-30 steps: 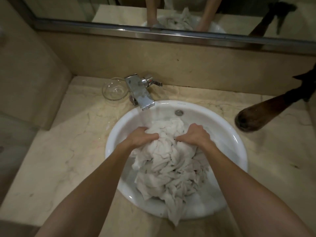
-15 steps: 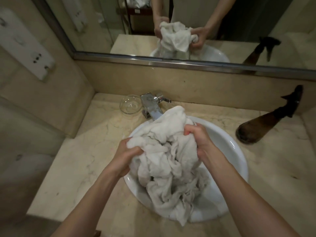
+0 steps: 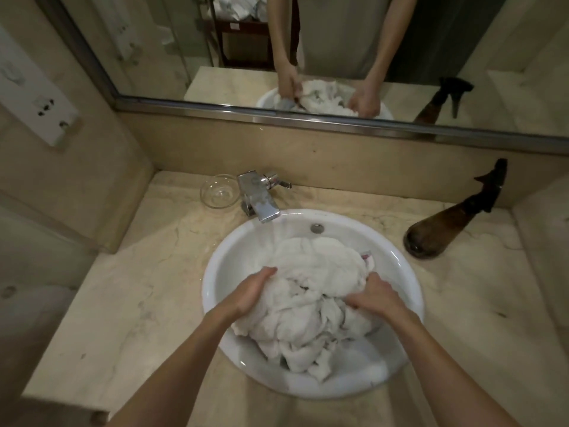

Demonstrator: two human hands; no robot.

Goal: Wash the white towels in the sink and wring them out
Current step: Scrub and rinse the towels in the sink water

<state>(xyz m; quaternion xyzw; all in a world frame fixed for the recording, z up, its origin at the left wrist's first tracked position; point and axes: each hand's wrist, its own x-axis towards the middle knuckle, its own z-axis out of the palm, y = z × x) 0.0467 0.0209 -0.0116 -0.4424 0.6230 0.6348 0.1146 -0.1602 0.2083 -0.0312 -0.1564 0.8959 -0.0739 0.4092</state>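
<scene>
Towels, a bunched heap of wet white terry cloth, are back down in the round white porcelain sink, where half a second ago they were lifted clear above the chrome tap. The left hand presses its grip into the heap's near-left side, fingers curled on cloth; the right hand clutches a fold on the right. That reads as another dunk in the wash, with wringing not yet begun. A brown spray bottle lies on the marble surface.
</scene>
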